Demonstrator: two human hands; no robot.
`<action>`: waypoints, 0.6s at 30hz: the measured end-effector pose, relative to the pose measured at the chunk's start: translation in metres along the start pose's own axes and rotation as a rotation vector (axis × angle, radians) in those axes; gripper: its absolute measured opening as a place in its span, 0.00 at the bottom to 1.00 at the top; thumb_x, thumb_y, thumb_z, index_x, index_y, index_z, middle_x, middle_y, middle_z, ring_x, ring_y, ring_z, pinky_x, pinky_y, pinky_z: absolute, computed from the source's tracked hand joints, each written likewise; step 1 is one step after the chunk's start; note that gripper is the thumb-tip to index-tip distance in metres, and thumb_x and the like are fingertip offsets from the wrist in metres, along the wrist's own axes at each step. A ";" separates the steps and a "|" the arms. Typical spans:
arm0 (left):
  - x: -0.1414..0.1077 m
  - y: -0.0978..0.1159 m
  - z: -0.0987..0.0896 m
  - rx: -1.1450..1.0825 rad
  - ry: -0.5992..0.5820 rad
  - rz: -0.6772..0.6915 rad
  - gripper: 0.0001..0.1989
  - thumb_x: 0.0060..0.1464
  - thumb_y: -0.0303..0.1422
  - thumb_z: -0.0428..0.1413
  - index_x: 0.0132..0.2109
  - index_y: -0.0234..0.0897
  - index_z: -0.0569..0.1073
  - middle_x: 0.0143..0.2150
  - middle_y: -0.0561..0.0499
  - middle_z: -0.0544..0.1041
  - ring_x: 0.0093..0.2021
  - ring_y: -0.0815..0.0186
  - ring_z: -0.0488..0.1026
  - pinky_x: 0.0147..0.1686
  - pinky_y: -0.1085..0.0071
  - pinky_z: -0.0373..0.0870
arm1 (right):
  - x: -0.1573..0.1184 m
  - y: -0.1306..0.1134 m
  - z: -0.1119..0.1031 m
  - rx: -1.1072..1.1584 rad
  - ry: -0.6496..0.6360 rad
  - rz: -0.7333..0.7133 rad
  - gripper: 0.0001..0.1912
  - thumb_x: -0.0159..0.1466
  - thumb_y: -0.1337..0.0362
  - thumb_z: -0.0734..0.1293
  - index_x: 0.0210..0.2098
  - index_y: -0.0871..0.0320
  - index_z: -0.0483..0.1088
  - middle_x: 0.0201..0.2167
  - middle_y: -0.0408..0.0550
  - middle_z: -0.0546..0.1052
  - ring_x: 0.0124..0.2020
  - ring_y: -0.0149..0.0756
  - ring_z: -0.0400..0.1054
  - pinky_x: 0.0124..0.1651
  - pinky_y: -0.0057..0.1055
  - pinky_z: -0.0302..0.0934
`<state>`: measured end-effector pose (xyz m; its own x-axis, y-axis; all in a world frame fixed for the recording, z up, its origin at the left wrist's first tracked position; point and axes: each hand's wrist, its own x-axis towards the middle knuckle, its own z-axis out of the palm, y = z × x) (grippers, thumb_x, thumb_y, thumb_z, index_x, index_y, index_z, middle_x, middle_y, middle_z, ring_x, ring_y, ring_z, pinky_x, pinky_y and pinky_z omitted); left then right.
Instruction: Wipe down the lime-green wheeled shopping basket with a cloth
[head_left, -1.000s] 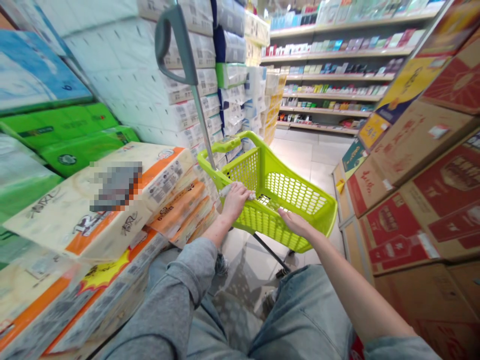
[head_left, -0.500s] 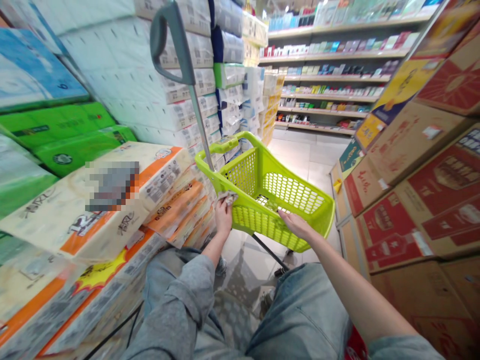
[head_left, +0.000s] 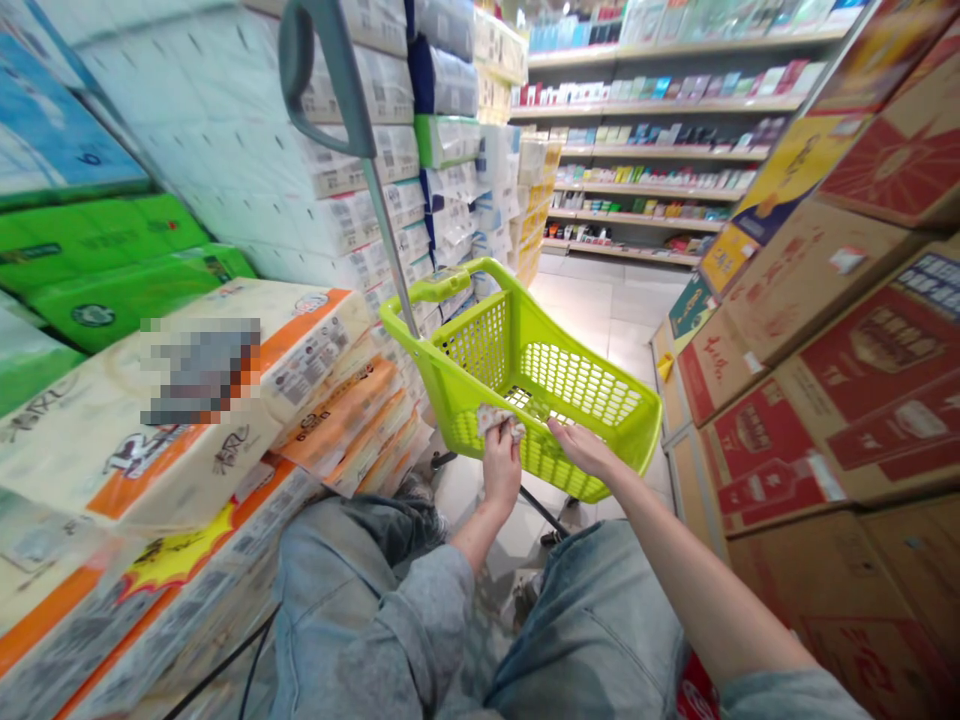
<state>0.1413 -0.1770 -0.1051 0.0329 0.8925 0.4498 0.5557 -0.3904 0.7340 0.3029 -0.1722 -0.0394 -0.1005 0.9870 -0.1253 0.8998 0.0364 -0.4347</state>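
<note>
A lime-green plastic shopping basket cart (head_left: 465, 395) with perforated walls stands before my knees. Its metal pole rises at the left to a grey loop handle (head_left: 360, 110). My left hand (head_left: 501, 462) is closed on a crumpled, patterned cloth (head_left: 496, 418) and presses it to the outside of the basket's near wall. Farther right, my right hand (head_left: 581, 445) grips the near rim, thumb on top; its other fingers are partly hidden.
Tissue packs (head_left: 187, 390) are piled at my left, a blurred-out dark object on top. Taller tissue stacks (head_left: 375, 150) stand behind. Cardboard cartons (head_left: 795, 400) line the right side. Product shelves (head_left: 645, 150) cross the back beyond a tiled floor (head_left: 577, 290).
My left hand has slid the cloth rightward and slightly down along the basket's near wall, closer to my right hand. My right hand keeps its place on the rim. The view has shifted slightly.
</note>
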 end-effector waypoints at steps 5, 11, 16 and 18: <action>0.043 -0.024 -0.020 0.030 0.181 -0.119 0.20 0.59 0.31 0.41 0.56 0.33 0.63 0.57 0.37 0.62 0.62 0.56 0.55 0.61 0.55 0.53 | -0.003 -0.001 0.001 -0.014 0.017 -0.004 0.39 0.63 0.41 0.38 0.22 0.58 0.67 0.25 0.49 0.73 0.31 0.35 0.67 0.32 0.27 0.54; 0.091 -0.059 -0.057 0.032 0.262 -0.062 0.20 0.58 0.30 0.41 0.57 0.36 0.62 0.62 0.42 0.57 0.64 0.58 0.51 0.63 0.57 0.48 | -0.003 -0.005 0.002 -0.030 0.025 -0.027 0.39 0.63 0.42 0.38 0.21 0.57 0.67 0.24 0.49 0.73 0.30 0.35 0.67 0.31 0.27 0.54; 0.080 -0.082 -0.053 0.056 0.236 -0.103 0.16 0.57 0.30 0.43 0.50 0.34 0.68 0.57 0.39 0.63 0.60 0.59 0.58 0.61 0.59 0.54 | -0.003 -0.007 0.001 -0.029 0.005 -0.038 0.38 0.63 0.42 0.38 0.24 0.57 0.68 0.25 0.48 0.73 0.31 0.35 0.67 0.32 0.27 0.53; 0.072 -0.091 -0.048 0.047 0.205 -0.160 0.15 0.57 0.30 0.44 0.47 0.31 0.69 0.54 0.37 0.66 0.57 0.58 0.61 0.59 0.59 0.56 | -0.004 -0.007 0.000 -0.028 0.012 -0.030 0.38 0.63 0.42 0.38 0.23 0.57 0.67 0.25 0.49 0.73 0.31 0.35 0.67 0.32 0.27 0.53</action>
<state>0.0531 -0.0881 -0.1144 -0.2248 0.8756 0.4276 0.5782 -0.2333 0.7818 0.2969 -0.1765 -0.0362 -0.1223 0.9872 -0.1020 0.9082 0.0699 -0.4127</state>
